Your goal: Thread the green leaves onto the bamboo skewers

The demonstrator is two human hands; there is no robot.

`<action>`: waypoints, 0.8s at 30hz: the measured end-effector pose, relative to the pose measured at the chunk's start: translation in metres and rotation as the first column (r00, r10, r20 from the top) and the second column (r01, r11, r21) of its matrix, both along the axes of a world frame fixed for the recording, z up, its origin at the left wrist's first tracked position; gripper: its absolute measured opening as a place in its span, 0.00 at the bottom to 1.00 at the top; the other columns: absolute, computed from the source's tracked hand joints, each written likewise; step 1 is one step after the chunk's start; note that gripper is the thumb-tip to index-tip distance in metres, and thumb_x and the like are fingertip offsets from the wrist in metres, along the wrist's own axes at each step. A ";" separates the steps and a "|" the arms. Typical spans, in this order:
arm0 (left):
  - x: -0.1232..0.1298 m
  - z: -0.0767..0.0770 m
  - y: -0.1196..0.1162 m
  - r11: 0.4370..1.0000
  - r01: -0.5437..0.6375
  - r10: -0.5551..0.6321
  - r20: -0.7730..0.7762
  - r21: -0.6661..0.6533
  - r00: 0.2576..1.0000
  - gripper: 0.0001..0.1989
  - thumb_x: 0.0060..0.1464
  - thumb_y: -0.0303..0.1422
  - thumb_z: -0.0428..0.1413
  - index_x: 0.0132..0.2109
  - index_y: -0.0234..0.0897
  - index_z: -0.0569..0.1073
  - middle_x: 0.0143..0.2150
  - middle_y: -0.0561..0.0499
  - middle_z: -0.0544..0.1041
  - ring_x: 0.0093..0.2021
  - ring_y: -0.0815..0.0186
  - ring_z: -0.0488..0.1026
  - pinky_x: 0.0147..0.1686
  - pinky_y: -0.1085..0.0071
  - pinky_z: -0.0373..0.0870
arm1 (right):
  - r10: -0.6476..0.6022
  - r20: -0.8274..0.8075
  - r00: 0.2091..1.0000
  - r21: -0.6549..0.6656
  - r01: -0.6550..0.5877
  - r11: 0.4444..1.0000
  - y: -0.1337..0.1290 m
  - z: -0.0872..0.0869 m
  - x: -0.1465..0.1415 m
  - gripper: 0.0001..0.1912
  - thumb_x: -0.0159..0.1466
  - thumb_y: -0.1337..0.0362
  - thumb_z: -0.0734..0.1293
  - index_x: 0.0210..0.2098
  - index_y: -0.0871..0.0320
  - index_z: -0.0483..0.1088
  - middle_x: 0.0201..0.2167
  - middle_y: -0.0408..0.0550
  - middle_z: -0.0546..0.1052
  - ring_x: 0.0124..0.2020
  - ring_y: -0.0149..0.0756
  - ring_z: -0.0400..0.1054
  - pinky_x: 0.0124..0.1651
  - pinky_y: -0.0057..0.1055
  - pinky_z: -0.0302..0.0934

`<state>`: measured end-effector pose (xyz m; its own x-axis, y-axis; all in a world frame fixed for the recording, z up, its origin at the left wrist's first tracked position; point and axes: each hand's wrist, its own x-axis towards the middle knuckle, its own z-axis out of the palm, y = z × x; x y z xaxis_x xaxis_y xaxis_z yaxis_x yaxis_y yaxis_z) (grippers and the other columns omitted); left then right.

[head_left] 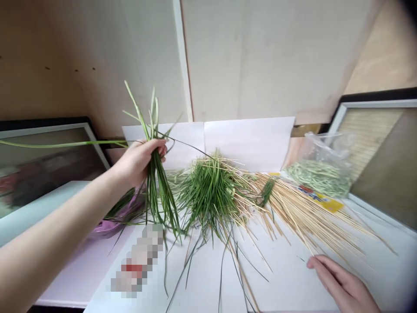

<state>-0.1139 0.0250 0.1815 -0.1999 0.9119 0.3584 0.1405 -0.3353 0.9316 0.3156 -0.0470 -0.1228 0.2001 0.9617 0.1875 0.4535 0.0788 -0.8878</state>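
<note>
My left hand [143, 158] is raised and closed around a bunch of long green chives [159, 191]. Their pale ends stick up above the fist, the dark leaves hang below it, and one long blade reaches out to the left. At the lower right, my right hand [342, 280] has its fingertips pinched on the end of a thin bamboo skewer [304, 241]. Between the hands sits a heap of chives [211, 191], bundled with skewers poking out of it. Many loose bamboo skewers [319, 221] lie fanned out in front of the right hand.
A clear plastic bag [325, 169] of pale green strips stands at the back right, near a yellow packet [325, 203]. A purple bag [112, 226] with more greens lies at left. White sheets [247, 143] lean on the back wall. A blurred-out item [137, 263] lies front left.
</note>
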 end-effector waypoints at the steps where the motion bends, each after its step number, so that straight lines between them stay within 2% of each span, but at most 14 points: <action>1: 0.013 -0.012 -0.001 0.996 0.070 -0.069 0.024 -0.063 0.997 0.15 0.51 0.29 0.57 0.21 0.35 0.62 0.22 0.56 0.63 0.22 0.74 0.60 0.25 0.77 0.63 | 0.009 -0.021 1.000 -0.016 -0.009 1.000 -0.001 0.003 -0.001 0.15 0.56 0.49 0.69 0.29 0.55 0.77 0.30 0.45 0.80 0.35 0.45 0.75 0.33 0.25 0.69; 3: 0.035 -0.036 -0.001 0.956 0.221 -0.208 0.087 -0.194 0.974 0.15 0.50 0.31 0.59 0.20 0.35 0.63 0.23 0.55 0.64 0.23 0.74 0.61 0.25 0.76 0.63 | -0.001 -0.054 0.999 -0.015 0.000 1.000 -0.004 0.011 -0.006 0.15 0.57 0.50 0.68 0.30 0.55 0.75 0.28 0.45 0.78 0.30 0.41 0.72 0.29 0.24 0.66; 5: 0.053 -0.056 0.002 0.881 0.371 -0.352 0.116 -0.295 0.929 0.16 0.50 0.32 0.60 0.21 0.35 0.63 0.23 0.55 0.63 0.23 0.73 0.61 0.25 0.76 0.63 | -0.053 -0.084 0.995 -0.018 0.051 0.999 -0.008 0.019 -0.011 0.15 0.59 0.50 0.67 0.32 0.55 0.74 0.25 0.43 0.73 0.22 0.34 0.64 0.23 0.24 0.59; 8: 0.070 -0.071 0.009 0.743 0.531 -0.544 0.095 -0.407 0.834 0.18 0.51 0.33 0.60 0.20 0.35 0.62 0.23 0.55 0.62 0.23 0.73 0.59 0.25 0.75 0.61 | -0.101 -0.120 0.988 -0.014 0.100 0.995 -0.014 0.027 -0.016 0.15 0.61 0.50 0.65 0.32 0.55 0.73 0.23 0.41 0.68 0.21 0.30 0.55 0.22 0.25 0.52; 10: 0.077 -0.075 0.014 0.664 0.584 -0.632 0.069 -0.467 0.772 0.17 0.51 0.33 0.59 0.19 0.35 0.63 0.22 0.55 0.61 0.23 0.73 0.57 0.25 0.74 0.59 | -0.100 -0.133 0.986 -0.014 0.099 0.995 -0.017 0.031 -0.016 0.16 0.62 0.49 0.64 0.32 0.55 0.72 0.23 0.40 0.65 0.21 0.31 0.52 0.23 0.26 0.50; 13: 0.086 -0.087 0.021 0.575 0.612 -0.718 0.023 -0.543 0.695 0.16 0.50 0.34 0.58 0.19 0.36 0.63 0.22 0.56 0.60 0.24 0.71 0.57 0.25 0.72 0.59 | -0.107 -0.149 0.983 -0.013 0.107 0.994 -0.018 0.034 -0.015 0.15 0.62 0.50 0.65 0.33 0.55 0.72 0.21 0.40 0.60 0.22 0.31 0.50 0.23 0.27 0.48; 16: 0.098 -0.119 0.025 0.521 0.592 -0.769 -0.038 -0.615 0.638 0.16 0.50 0.36 0.57 0.20 0.37 0.63 0.22 0.56 0.62 0.24 0.70 0.60 0.29 0.70 0.61 | -0.099 -0.166 0.981 -0.017 0.097 0.995 -0.018 0.036 -0.017 0.15 0.63 0.50 0.64 0.33 0.55 0.72 0.21 0.40 0.58 0.21 0.32 0.48 0.22 0.27 0.45; 18: 0.107 -0.151 0.026 0.544 0.548 -0.778 -0.137 -0.635 0.614 0.15 0.50 0.38 0.57 0.21 0.37 0.64 0.23 0.56 0.64 0.25 0.69 0.62 0.32 0.69 0.62 | -0.082 -0.167 0.983 -0.032 0.077 0.996 -0.017 0.036 -0.018 0.16 0.64 0.49 0.63 0.33 0.55 0.71 0.21 0.39 0.56 0.21 0.32 0.46 0.22 0.28 0.43; 21: 0.121 -0.200 0.026 0.643 0.439 -0.749 -0.395 -0.628 0.532 0.13 0.52 0.40 0.54 0.24 0.38 0.65 0.23 0.55 0.66 0.27 0.66 0.65 0.31 0.68 0.62 | -0.062 -0.148 0.987 -0.046 0.056 0.997 -0.016 0.035 -0.019 0.18 0.66 0.48 0.62 0.32 0.55 0.70 0.21 0.38 0.50 0.22 0.32 0.44 0.24 0.28 0.41; 24: 0.133 -0.233 0.022 0.799 0.320 -0.598 -0.725 -0.509 0.342 0.10 0.54 0.37 0.52 0.27 0.38 0.66 0.28 0.50 0.72 0.32 0.59 0.71 0.34 0.66 0.66 | -0.054 -0.139 0.989 -0.044 0.049 0.998 -0.015 0.035 -0.019 0.19 0.66 0.48 0.61 0.32 0.55 0.70 0.22 0.37 0.48 0.23 0.33 0.44 0.25 0.29 0.41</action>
<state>0.0191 0.0467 -0.0518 0.5404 0.8274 -0.1526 0.7637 -0.4063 0.5017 0.2963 -0.0625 -0.0875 0.2711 0.9556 0.1153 0.3270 0.0213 -0.9448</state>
